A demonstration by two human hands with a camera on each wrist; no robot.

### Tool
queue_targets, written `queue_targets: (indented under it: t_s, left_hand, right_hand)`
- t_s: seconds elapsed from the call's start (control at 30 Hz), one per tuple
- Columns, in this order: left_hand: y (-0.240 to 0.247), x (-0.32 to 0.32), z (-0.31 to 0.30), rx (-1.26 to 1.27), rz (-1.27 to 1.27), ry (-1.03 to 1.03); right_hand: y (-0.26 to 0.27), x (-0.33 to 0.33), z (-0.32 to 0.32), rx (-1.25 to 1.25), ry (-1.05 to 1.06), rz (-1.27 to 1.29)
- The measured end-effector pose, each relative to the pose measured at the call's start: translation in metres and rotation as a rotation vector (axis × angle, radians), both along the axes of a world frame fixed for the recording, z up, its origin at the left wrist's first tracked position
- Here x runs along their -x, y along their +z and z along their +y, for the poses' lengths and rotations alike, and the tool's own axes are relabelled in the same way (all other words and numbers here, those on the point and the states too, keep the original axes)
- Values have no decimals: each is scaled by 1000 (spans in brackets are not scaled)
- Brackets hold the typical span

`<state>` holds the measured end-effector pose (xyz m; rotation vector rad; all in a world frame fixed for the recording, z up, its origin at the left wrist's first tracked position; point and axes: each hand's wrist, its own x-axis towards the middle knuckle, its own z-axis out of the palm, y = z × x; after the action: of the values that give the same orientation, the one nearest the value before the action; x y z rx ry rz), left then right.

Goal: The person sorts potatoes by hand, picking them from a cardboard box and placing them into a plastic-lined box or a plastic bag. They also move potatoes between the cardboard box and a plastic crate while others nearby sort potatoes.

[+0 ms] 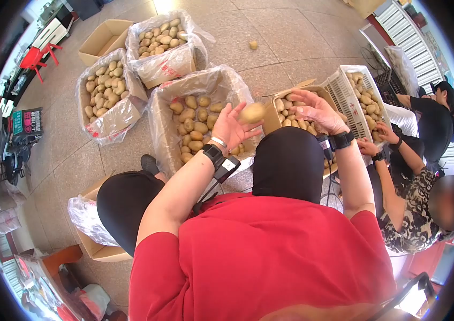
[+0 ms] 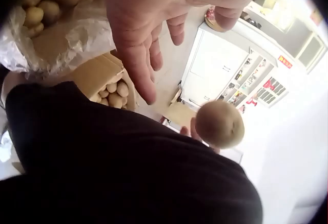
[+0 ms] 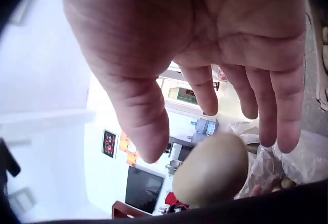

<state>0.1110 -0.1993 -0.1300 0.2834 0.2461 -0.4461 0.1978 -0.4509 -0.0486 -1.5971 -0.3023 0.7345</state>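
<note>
Seated person in a red shirt, viewed from alongside. At 12 o'clock the black-clad knee (image 1: 288,160) rises and masks part of the floor behind it. Above the knee, left hand (image 1: 231,128) and right hand (image 1: 318,109) are lifted with palms turned inward. Each grip is wide, fingers spread and relaxed, holding nothing. The potato (image 1: 252,112) is in the air between them, just beside the left fingertips; both wrist views show it touching neither palm. The facing palms appear set to bracket it.

Beyond, at 12 o'clock, a lined box (image 1: 205,80) of potatoes stands below the left hand. At 1 o'clock is a small box (image 1: 271,119), partly covered by the right hand, and at 2 o'clock a white crate (image 1: 345,99). A second person (image 1: 414,208) sits at 3 o'clock, hand near the crate.

Farther off are a second box (image 1: 117,120) at 10 o'clock, a third box (image 1: 165,67) at 11 and an empty carton (image 1: 104,37) behind them. One loose potato (image 1: 252,45) lies on the tiles at 12.
</note>
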Motion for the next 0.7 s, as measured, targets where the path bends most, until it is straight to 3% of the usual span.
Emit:
queue_targets:
  t_s: [0.1, 0.13, 0.2, 0.33, 0.37, 0.43, 0.53, 0.63, 0.7]
  left_hand:
    - [-60, 1, 19, -77, 170, 182]
    - [-81, 4, 28, -99, 217, 218]
    - [-118, 12, 47, -144, 322, 255]
    - [-129, 28, 74, -291, 572, 436]
    - [-133, 29, 81, -292, 572, 436]
    - [-149, 29, 95, -349, 479, 661]
    - [-165, 26, 118, -339, 501, 702]
    - [-161, 28, 116, -388, 471, 756]
    - [-157, 29, 111, -419, 500, 674]
  right_hand:
    - [-54, -8, -29, 134, -140, 166]
    - [-77, -8, -42, 133, -139, 167]
    - [-116, 5, -65, 359, -186, 86]
    - [-139, 49, -91, 478, -114, 51]
    - [-166, 57, -106, 368, -166, -83]
    - [-184, 73, -121, 255, -219, -214]
    - [-202, 88, -140, 513, -85, -192]
    - [-229, 92, -152, 745, 16, -378]
    - [-241, 95, -156, 898, 88, -504]
